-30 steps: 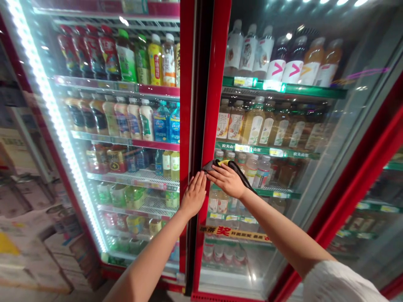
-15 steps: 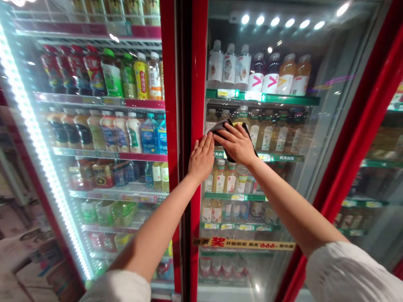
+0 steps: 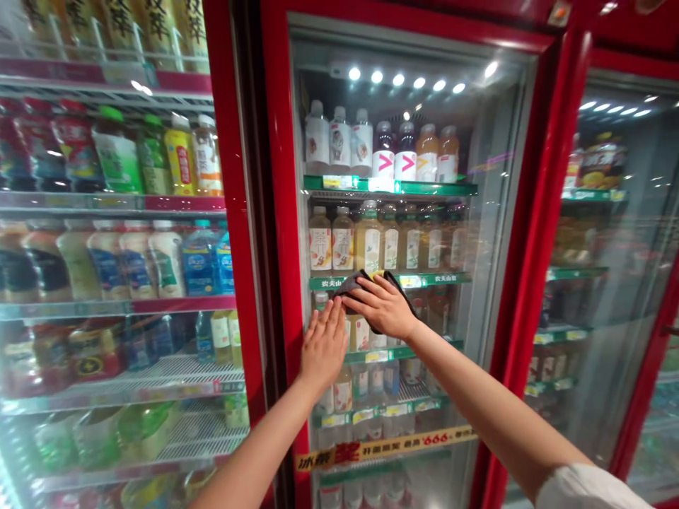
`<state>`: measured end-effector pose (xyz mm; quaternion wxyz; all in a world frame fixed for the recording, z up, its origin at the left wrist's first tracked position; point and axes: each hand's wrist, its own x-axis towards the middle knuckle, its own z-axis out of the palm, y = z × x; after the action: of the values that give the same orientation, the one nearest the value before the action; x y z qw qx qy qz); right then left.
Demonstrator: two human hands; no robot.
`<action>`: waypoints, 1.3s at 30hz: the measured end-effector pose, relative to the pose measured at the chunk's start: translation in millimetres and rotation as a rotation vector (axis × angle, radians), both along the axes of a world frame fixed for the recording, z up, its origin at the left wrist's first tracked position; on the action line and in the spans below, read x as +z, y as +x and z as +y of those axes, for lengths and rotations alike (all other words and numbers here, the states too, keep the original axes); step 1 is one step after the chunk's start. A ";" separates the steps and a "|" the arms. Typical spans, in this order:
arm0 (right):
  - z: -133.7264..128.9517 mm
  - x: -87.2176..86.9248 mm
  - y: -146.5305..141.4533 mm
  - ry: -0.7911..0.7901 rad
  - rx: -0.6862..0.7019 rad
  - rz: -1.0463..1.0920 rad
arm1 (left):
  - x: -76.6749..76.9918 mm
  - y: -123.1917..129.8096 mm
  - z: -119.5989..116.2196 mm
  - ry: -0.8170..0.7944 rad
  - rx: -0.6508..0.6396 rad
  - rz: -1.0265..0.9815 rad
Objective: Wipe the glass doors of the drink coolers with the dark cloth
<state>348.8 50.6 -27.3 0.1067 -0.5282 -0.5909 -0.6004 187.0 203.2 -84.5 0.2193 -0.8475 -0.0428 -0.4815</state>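
1. One cloth (image 3: 351,285), mid-frame, against one glass door (image 3: 491,233).
2. Right hand (image 3: 385,307), centre: fingers stretched out, lying over the cloth.
3. Left hand (image 3: 323,346), left of centre: fingers straight, tips at the cloth's lower left edge; whether they touch it, I cannot tell.
4. Upper middle: six lights (image 3: 397,80), then seven bottles (image 3: 382,152): three white-labelled, two purple, two orange.
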 end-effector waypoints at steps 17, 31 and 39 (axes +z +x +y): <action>-49.8 -12.7 33.3 0.490 -0.082 0.278 | 86.1 42.5 -55.2 -0.077 -0.058 -0.107; -97.1 6.8 80.3 0.711 -0.154 0.452 | 66.3 67.1 -85.9 -0.047 -0.070 -0.106; -96.7 43.8 80.1 0.493 -0.229 0.394 | 65.6 90.6 -101.4 -0.013 -0.134 -0.105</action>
<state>429.0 -46.2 16.5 0.2754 -0.6553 -0.3325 -0.6198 277.6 101.8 -18.9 0.1785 -0.8234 -0.0008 -0.5387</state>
